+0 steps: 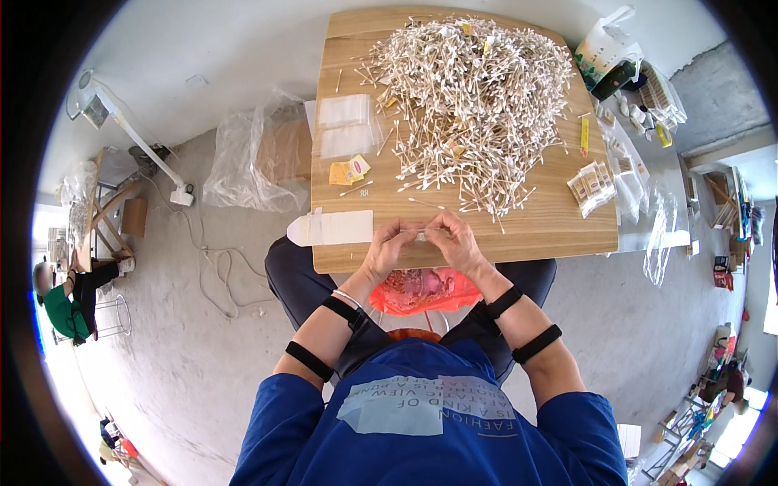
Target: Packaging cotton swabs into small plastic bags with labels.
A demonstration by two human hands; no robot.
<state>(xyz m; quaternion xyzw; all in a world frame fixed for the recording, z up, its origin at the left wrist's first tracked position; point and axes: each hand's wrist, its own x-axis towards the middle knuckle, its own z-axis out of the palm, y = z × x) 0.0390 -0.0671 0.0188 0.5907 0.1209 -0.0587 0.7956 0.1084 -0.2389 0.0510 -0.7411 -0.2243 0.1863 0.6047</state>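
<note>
While both hands [423,243] pinch small swab bundle [421,235], swab pile [474,97] beyond.

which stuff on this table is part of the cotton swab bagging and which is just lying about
In use:
left hand and right hand, pinching a small clear bag
cotton swab pile
empty clear bags
filled swab packets
yellow label slips
wooden table

Lying about:
plastic sheeting
white lamp
orange bag

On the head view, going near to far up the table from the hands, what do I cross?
Left hand and right hand pinching a small clear bag at the near edge of the wooden table → loose swabs → the big cotton swab pile.
</note>
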